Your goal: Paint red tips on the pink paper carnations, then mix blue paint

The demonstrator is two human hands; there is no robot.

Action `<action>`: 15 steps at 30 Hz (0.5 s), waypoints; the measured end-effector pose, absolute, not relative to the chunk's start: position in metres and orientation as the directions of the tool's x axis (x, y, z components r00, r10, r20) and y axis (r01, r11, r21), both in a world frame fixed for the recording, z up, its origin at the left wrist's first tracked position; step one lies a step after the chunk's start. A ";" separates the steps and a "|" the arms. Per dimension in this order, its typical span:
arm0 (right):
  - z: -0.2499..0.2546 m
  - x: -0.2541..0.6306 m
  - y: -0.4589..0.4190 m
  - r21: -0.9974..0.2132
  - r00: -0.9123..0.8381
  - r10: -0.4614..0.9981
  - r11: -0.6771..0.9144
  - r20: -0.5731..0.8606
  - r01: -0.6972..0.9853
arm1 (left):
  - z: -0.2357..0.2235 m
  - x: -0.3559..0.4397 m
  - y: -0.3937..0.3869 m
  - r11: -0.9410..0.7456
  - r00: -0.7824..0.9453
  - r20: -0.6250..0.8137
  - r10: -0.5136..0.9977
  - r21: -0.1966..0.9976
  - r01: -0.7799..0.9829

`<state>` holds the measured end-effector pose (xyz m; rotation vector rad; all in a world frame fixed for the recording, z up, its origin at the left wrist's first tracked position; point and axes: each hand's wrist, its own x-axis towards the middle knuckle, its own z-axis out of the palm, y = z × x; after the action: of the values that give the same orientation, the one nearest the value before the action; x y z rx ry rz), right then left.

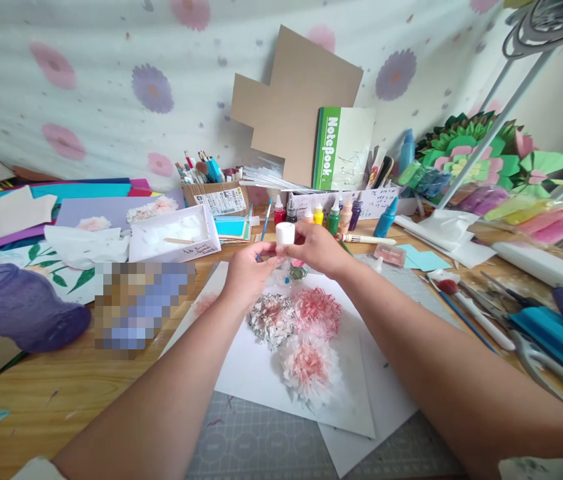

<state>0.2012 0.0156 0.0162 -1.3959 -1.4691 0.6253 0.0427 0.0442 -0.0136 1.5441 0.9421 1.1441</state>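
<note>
Out over the far end of the white paper [241, 363], my two hands meet. My right hand [317, 248] is closed around a small white cylindrical container [285, 235], its thumb across the lower side. Beside it, my left hand [251, 267] has its fingers closed, with a slim blue paintbrush [265, 221] seemingly between them; its fingertips come close to the container. Below the hands lie a grey-edged paper flower [272, 319], a pink-red paper flower [318, 312] and a white paper flower with a pink centre [310, 369]. A small glass-like dish [297, 272] sits just beyond.
Paint bottles [334, 219] stand in a row behind my hands. A shallow white box [176, 233] and purple jar [21, 307] are to the left. Scissors [536, 353] and other tools lie at the right. A grey cutting mat [256, 440] is under the paper.
</note>
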 end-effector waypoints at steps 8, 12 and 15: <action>0.019 0.197 0.004 -0.799 0.286 0.839 0.256 0.463 0.544 | -0.009 0.034 0.045 -0.208 0.110 0.203 0.973 0.978 0.029; 0.016 0.188 0.000 -0.728 0.302 0.772 0.283 0.559 0.624 | -0.007 0.034 0.044 -0.196 0.102 0.193 0.976 0.980 0.023; 0.009 0.186 0.001 -0.704 0.241 0.805 0.278 0.542 0.653 | -0.008 0.035 0.045 -0.204 0.106 0.201 0.974 0.979 0.018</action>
<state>0.1858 0.0013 0.0094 -1.4328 -1.4692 0.1773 0.0347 0.0445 -0.0082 1.4269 1.0486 1.2639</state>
